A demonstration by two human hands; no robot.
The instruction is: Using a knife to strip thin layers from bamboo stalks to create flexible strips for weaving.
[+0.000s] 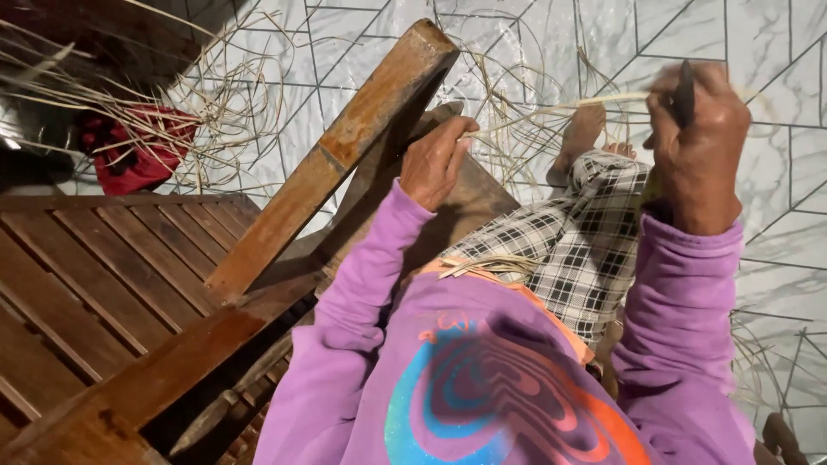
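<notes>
My left hand pinches one end of a pale thin cane strip near the wooden armrest. That strip runs rightward to my right hand, which is raised and closed around a dark-handled knife pressed against it. Both arms wear purple sleeves. Below the hands lies my knee in black-and-white checked cloth, with a few loose strips resting on my lap. My bare foot shows beyond the knee on the floor.
A slanted wooden armrest beam rises at centre. A slatted wooden seat fills the left. Tangled cane strips litter the marbled tile floor, and a red bag lies at upper left.
</notes>
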